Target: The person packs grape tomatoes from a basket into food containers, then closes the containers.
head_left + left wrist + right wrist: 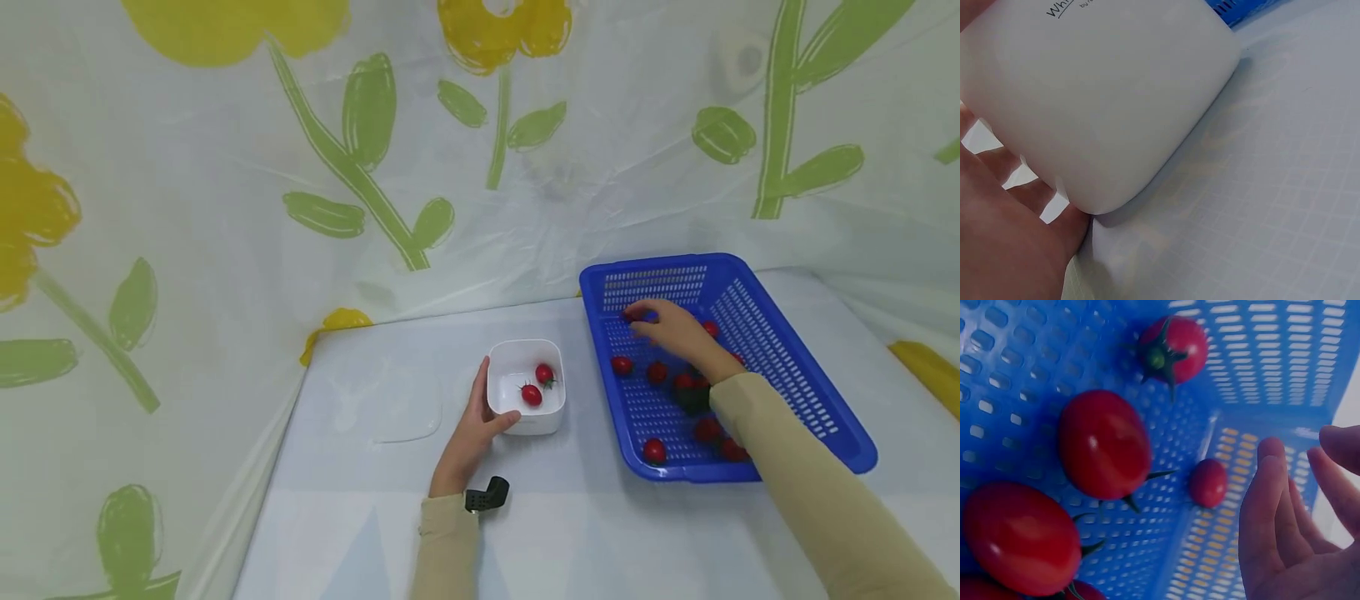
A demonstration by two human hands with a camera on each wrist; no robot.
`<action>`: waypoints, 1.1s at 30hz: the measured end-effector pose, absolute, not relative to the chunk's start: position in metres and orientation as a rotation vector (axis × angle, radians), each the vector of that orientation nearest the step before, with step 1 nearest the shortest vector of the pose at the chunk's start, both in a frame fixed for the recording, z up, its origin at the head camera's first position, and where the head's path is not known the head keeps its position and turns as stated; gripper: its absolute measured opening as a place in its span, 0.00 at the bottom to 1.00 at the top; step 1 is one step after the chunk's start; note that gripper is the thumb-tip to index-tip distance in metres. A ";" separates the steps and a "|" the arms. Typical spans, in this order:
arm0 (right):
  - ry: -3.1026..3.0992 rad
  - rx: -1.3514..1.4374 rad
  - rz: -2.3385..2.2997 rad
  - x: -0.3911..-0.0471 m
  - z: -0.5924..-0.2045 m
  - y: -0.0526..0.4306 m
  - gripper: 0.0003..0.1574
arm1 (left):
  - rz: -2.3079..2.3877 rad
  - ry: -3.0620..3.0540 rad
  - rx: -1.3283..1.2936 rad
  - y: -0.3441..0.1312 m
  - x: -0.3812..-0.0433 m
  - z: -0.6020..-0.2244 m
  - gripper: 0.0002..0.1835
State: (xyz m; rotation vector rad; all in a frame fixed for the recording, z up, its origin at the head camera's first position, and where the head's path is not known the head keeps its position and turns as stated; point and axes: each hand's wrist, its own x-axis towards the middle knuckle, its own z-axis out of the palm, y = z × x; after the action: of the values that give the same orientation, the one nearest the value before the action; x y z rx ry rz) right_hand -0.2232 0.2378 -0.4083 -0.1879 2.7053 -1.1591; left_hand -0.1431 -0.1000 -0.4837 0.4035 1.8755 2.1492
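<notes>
A small white square container [536, 423] stands on the table with two cherry tomatoes inside, one of them this red tomato [531, 395]. My left hand [474, 432] grips the container's left side, thumb at the near corner and fingers along the wall. My right hand [678, 335] reaches into a blue perforated basket [611, 400], near its far left corner. In the right wrist view its fingers are spread apart with nothing between them. A cherry tomato [1208, 483] lies close to those fingers by the basket wall, not touching them in that view.
Several more cherry tomatoes, such as one at the near left corner [654, 451], lie over the basket floor. A clear lid [408, 417] lies left of the container on the white table [525, 517]. A flower-printed curtain [480, 225] hangs behind.
</notes>
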 end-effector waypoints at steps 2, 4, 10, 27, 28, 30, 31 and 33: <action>2.682 -0.152 -1.170 -0.227 -0.412 0.240 0.27 | 2.137 1.893 0.386 -0.100 -0.144 -0.490 0.47; 2.652 -0.125 -1.179 -0.231 -0.415 0.242 0.29 | 2.121 1.908 0.374 -0.101 -0.143 -0.492 0.47; 2.541 -0.048 -1.256 -0.239 -0.425 0.242 0.33 | 2.099 1.941 0.374 -0.101 -0.141 -0.495 0.46; 2.538 -0.012 -1.094 -0.261 -0.439 0.234 0.39 | 2.062 1.978 0.388 -0.101 -0.143 -0.489 0.46; 2.557 -0.019 -1.068 -0.263 -0.440 0.232 0.37 | 2.063 1.980 0.392 -0.101 -0.144 -0.488 0.47; 2.614 -0.053 -0.987 -0.265 -0.441 0.228 0.34 | 2.064 1.981 0.396 -0.102 -0.144 -0.487 0.47; 2.639 -0.069 -0.944 -0.266 -0.441 0.226 0.33 | 2.066 1.979 0.398 -0.102 -0.144 -0.487 0.47; 2.674 -0.090 -0.878 -0.266 -0.441 0.222 0.31 | 2.067 1.978 0.400 -0.103 -0.145 -0.487 0.47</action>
State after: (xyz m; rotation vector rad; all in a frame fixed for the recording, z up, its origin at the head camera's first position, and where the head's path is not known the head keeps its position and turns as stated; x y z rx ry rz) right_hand -0.2664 0.2224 -0.4409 -0.0904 2.6743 -0.8776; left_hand -0.1448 -0.1028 -0.4870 0.3998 1.9785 2.0673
